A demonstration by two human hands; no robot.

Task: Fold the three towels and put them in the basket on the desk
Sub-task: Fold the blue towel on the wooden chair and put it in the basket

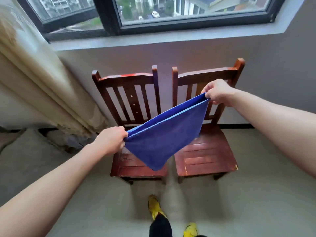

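A blue towel (164, 137) hangs in the air in front of me, doubled over so two layers show along its top edge. My left hand (111, 141) pinches its lower left corner. My right hand (217, 93) pinches the upper right corner, higher and farther away. The towel's loose bottom corner droops over the gap between two chair seats. No basket, desk or other towel is in view.
Two red-brown wooden chairs (135, 161) (206, 154) stand side by side against the wall under a dark-framed window (109, 16). A beige curtain (34, 86) hangs at the left. My feet in yellow shoes (153, 206) stand on the pale floor below.
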